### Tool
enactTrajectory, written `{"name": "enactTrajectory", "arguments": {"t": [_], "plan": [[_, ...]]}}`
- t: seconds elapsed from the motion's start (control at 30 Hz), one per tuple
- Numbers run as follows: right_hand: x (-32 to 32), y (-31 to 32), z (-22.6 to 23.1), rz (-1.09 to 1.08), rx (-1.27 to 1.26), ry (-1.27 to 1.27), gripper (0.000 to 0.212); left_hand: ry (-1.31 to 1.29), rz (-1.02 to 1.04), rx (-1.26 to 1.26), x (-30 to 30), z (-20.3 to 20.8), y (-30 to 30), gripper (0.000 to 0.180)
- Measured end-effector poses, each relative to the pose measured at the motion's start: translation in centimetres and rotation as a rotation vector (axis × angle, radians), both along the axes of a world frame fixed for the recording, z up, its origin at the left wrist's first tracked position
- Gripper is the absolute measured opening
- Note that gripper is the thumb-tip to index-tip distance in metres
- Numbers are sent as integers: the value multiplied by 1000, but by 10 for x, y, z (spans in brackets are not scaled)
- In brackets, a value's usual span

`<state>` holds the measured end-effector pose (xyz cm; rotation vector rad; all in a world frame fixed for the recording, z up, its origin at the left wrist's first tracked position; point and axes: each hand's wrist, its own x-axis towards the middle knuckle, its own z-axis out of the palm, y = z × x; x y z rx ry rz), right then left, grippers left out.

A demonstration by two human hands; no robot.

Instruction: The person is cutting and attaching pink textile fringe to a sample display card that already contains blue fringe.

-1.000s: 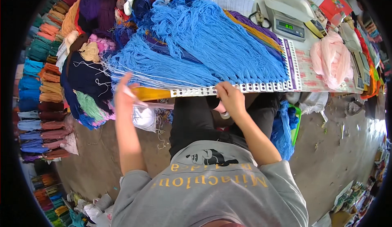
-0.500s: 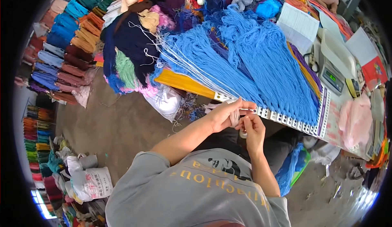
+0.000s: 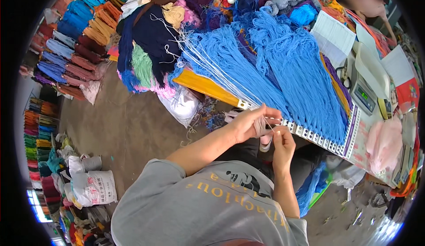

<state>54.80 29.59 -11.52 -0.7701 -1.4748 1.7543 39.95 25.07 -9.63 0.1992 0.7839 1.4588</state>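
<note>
- From my end, L hand (image 3: pixel 251 124) was part open, fingers loosely spread, w/ pale thread (image 3: pixel 260 127) wound round it.
- R hand (image 3: pixel 283 147), just to the right, had thumb + fingers nipped tight on a strand of that thread; exact grip was partly hidden, couldn't tell more.
- Strand ran short btwn both sets of fingers, at the near side of the desk (image 3: pixel 364 139).
- Just beyond the fingers: holed white strip (image 3: pixel 312 135), w/ blue yarn (image 3: pixel 294 64) behind; white strands (image 3: pixel 208 71) lay up-left.
- Risks, imo: wraps could've slid off if L fingers tipped or folded; strand could've snagged on strip if hands drifted fwd; hard R tug might've snapped it.
</note>
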Motion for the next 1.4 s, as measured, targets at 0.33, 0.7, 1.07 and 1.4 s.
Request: {"name": "enactTrajectory", "arguments": {"t": [0.33,0.7,1.07,1.4], "plan": [[260,122,28,-868,-65,647,20,118,593,287,-193,-2,-105,36],[52,76,-5,-99,102,-329,14,194,-225,-88,-14,-12,12,59],[24,84,-45,-69,179,-556,19,222,-295,-286,14,-27,50,30],[13,77,-36,-153,192,-704,26,679,-101,-177,25,-47,55,13]]}}
